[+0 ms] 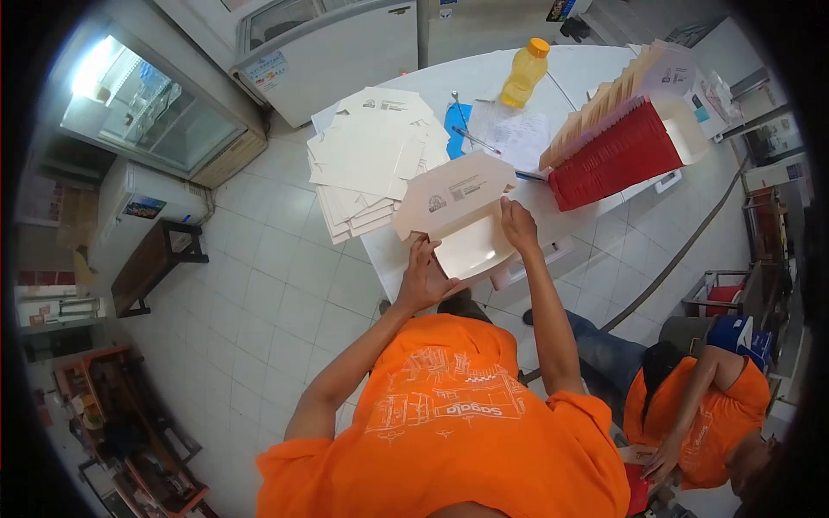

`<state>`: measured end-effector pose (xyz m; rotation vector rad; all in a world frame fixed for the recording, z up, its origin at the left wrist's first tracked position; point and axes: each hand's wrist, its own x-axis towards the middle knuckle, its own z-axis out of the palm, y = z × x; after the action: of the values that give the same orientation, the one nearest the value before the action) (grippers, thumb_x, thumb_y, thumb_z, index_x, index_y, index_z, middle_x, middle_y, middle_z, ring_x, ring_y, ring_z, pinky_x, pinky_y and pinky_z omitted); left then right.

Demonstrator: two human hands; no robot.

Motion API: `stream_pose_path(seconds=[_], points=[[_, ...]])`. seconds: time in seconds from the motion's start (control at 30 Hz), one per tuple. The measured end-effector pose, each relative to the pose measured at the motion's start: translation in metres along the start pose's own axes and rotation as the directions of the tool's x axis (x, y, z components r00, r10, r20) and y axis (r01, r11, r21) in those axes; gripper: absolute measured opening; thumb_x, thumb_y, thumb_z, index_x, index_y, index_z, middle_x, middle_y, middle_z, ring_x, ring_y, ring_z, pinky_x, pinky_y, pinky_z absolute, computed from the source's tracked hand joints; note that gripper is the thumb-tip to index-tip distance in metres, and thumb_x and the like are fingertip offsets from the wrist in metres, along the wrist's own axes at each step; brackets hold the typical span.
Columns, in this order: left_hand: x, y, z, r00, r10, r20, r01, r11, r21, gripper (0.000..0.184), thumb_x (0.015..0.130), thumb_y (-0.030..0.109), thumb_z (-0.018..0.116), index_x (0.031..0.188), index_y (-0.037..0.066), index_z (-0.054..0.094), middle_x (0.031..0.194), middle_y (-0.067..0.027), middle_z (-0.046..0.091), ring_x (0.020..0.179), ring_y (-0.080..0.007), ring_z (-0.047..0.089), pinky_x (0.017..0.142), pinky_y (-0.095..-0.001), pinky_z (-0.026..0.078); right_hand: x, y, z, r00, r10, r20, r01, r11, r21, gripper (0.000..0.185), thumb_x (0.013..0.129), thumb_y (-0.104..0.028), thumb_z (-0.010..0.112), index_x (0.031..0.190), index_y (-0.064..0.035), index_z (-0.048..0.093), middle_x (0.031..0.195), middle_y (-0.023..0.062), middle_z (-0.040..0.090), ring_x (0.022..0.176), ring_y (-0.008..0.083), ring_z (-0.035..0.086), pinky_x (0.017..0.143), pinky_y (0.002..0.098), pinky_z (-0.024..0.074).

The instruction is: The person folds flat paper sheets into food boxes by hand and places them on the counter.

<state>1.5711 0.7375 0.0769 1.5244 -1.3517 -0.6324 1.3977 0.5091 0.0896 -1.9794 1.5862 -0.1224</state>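
Observation:
Close in front of me is a cardboard food box (467,247), its white inside showing and its printed lid (453,192) raised away from me. My left hand (423,281) grips the box's near left corner, thumb along the front edge. At the right side wall, my right hand (518,226) closes its fingers over the rim. Flat white box blanks (371,142) lie in an untidy pile beyond the lid on the left. To the right stands a long nested row of folded boxes (615,154), red outside.
A yellow bottle (526,72) stands at the table's far side, near a pen (477,141), papers (515,131) and a blue item (458,129). Another person in orange (699,414) works at the lower right. A wooden bench (155,263) is on the left.

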Motion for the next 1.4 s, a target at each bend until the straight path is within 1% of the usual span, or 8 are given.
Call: stream_pose_path(seconds=[0.33, 0.43, 0.57, 0.7, 0.8, 1.03, 1.23, 1.4], points=[[0.000, -0.007, -0.008, 0.996, 0.078, 0.035, -0.081, 0.993, 0.085, 0.086, 0.079, 0.031, 0.085, 0.147, 0.011, 0.037, 0.156, -0.0235, 0.029, 0.135, -0.0377, 0.048, 0.096, -0.0422, 0.054, -0.012, 0.023, 0.018, 0.958, -0.137, -0.254, 0.193, 0.958, 0.211, 0.044, 0.105, -0.040, 0.041, 0.115, -0.0058, 0.068, 0.116, 0.0184, 0.068, 0.109, 0.0376, 0.065, 0.092, 0.0485, 0.0493], [-0.002, 0.002, -0.044, 0.989, 0.145, -0.032, -0.144, 0.989, 0.028, 0.066, 0.081, 0.028, 0.084, 0.136, 0.007, 0.055, 0.134, -0.0183, 0.059, 0.118, -0.0280, 0.064, 0.085, -0.0338, 0.057, -0.017, 0.052, 0.019, 0.895, -0.129, -0.426, 0.308, 0.871, 0.383, 0.041, 0.105, -0.031, 0.040, 0.114, -0.0023, 0.068, 0.113, 0.0159, 0.069, 0.107, 0.0316, 0.066, 0.092, 0.0434, 0.0500], [0.028, -0.059, -0.096, 0.934, -0.266, -0.237, 0.291, 0.954, 0.076, 0.017, 0.090, 0.020, 0.072, 0.089, 0.004, 0.074, 0.071, -0.0046, 0.072, 0.067, -0.0176, 0.071, 0.064, -0.0267, 0.055, -0.052, 0.086, 0.009, 0.872, 0.168, -0.459, 0.161, 0.788, 0.594, 0.039, 0.105, -0.027, 0.041, 0.110, -0.0003, 0.069, 0.105, 0.0124, 0.070, 0.097, 0.0232, 0.066, 0.085, 0.0352, 0.0501], [0.105, -0.110, -0.122, 0.997, 0.054, -0.057, -0.004, 0.756, 0.654, 0.062, 0.085, 0.026, 0.074, 0.142, 0.013, 0.051, 0.146, -0.0148, 0.052, 0.131, -0.0309, 0.053, 0.103, -0.0424, 0.049, -0.077, 0.108, 0.027, 0.887, 0.253, -0.387, 0.044, 0.787, 0.615, 0.038, 0.106, -0.027, 0.042, 0.108, -0.0013, 0.070, 0.101, 0.0098, 0.070, 0.087, 0.0199, 0.063, 0.078, 0.0342, 0.0493], [0.136, -0.114, -0.112, 0.935, -0.219, 0.279, -0.093, 0.608, 0.788, 0.075, 0.081, 0.028, 0.077, 0.147, 0.016, 0.045, 0.157, -0.0131, 0.037, 0.144, -0.0321, 0.038, 0.114, -0.0474, 0.039, -0.101, 0.097, 0.034, 0.930, 0.220, -0.293, 0.019, 0.768, 0.640, 0.038, 0.106, -0.029, 0.043, 0.108, -0.0023, 0.070, 0.100, 0.0075, 0.070, 0.083, 0.0171, 0.061, 0.072, 0.0328, 0.0497], [0.138, -0.129, -0.083, 0.949, 0.019, 0.315, -0.303, 0.333, 0.893, 0.042, 0.088, 0.021, 0.068, 0.125, 0.004, 0.058, 0.115, -0.0148, 0.063, 0.100, -0.0305, 0.067, 0.079, -0.0497, 0.053, -0.157, 0.107, 0.077, 0.950, 0.276, -0.143, -0.087, 0.677, 0.730, 0.039, 0.106, -0.033, 0.043, 0.111, -0.0051, 0.070, 0.102, 0.0041, 0.070, 0.081, 0.0129, 0.060, 0.061, 0.0283, 0.0510], [0.139, -0.137, -0.093, 0.960, 0.105, 0.260, -0.272, 0.571, 0.774, 0.017, 0.091, 0.021, 0.064, 0.098, 0.006, 0.065, 0.092, -0.0138, 0.070, 0.069, -0.0281, 0.071, 0.061, -0.0415, 0.055, -0.177, 0.098, 0.085, 0.943, 0.309, -0.123, -0.123, 0.667, 0.735, 0.038, 0.107, -0.033, 0.043, 0.111, -0.0052, 0.068, 0.103, 0.0039, 0.069, 0.081, 0.0121, 0.060, 0.062, 0.0272, 0.0512], [0.160, -0.079, -0.152, 0.938, 0.237, -0.253, -0.038, 0.795, 0.606, 0.021, 0.094, 0.026, 0.064, 0.087, 0.006, 0.065, 0.067, -0.0138, 0.068, 0.066, -0.0325, 0.070, 0.058, -0.0412, 0.055, -0.182, 0.089, 0.075, 0.873, 0.304, -0.382, 0.010, 0.771, 0.636, 0.029, 0.104, -0.026, 0.053, 0.109, -0.0036, 0.070, 0.094, 0.0047, 0.071, 0.080, 0.0127, 0.063, 0.065, 0.0278, 0.0524]])
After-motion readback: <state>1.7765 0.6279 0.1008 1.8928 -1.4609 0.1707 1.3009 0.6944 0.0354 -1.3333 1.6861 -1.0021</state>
